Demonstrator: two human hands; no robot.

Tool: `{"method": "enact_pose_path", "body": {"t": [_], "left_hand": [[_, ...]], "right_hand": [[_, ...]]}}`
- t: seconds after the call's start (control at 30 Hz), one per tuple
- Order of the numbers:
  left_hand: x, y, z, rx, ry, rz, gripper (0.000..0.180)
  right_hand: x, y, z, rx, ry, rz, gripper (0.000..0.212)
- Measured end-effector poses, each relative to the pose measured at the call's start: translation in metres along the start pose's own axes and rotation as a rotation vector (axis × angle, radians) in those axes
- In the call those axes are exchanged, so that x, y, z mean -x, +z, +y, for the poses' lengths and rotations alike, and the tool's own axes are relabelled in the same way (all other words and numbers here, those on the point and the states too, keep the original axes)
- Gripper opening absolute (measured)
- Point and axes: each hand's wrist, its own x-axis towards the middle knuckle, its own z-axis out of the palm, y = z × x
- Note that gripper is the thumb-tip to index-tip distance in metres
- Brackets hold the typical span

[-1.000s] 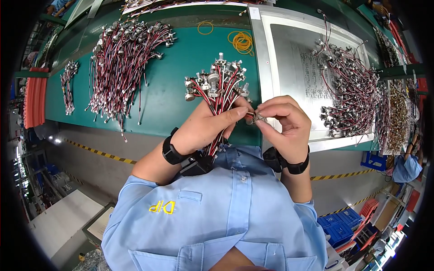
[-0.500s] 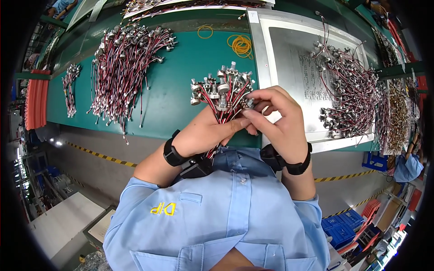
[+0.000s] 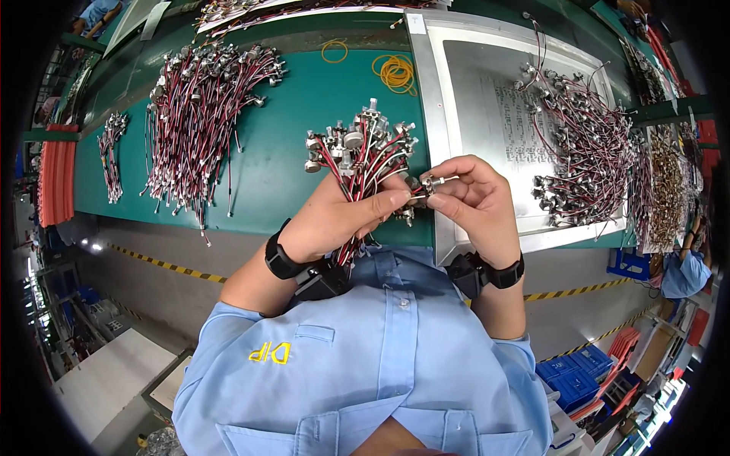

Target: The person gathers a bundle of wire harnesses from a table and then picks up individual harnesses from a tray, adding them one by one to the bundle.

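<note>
My left hand (image 3: pixel 334 216) is closed round a bundle of wired potentiometers (image 3: pixel 353 140). Their round metal bodies and shafts fan out above my fingers, and red, black and white leads run down below the fist. Just right of the bundle, my right hand (image 3: pixel 477 194) pinches a single potentiometer (image 3: pixel 432 183) between thumb and fingertips, its shaft pointing right. The left thumb tip lies close to this piece; whether it touches the leads I cannot tell.
On the green table (image 3: pixel 285 159) lie a large pile of wired potentiometers (image 3: pixel 201 121), a small bundle (image 3: pixel 112 156) and yellow rubber bands (image 3: pixel 394 74). At right, a white-framed metal tray (image 3: pixel 464 91) bears another pile (image 3: pixel 585 159). Red stacked trays (image 3: pixel 57 175) stand far left.
My right hand has drawn slightly away from the bundle, and a single potentiometer now shows in its fingertips. My left hand still grips the bundle.
</note>
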Motion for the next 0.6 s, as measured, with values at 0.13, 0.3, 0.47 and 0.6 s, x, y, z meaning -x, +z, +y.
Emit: {"method": "enact_pose_path", "body": {"t": [0.13,0.3,0.47,0.6], "left_hand": [[0.0004,0.0002,0.0001,-0.043,0.014,0.018,0.011],[0.001,0.0003,-0.0003,-0.087,0.016,0.04,0.01],[0.0017,0.0006,0.0006,-0.15,0.01,0.063,0.011],[-0.0002,-0.0023,0.0001,0.02,-0.002,0.015,0.014]], "right_hand": [[-0.0006,0.0011,-0.0001,-0.008,0.015,-0.006,0.033],[-0.002,-0.0003,-0.0046,-0.025,0.095,-0.034,0.03],[-0.0038,-0.0004,-0.0067,-0.036,0.158,-0.023,0.026],[-0.0004,0.0017,-0.0042,0.041,-0.131,-0.032,0.025]]}}
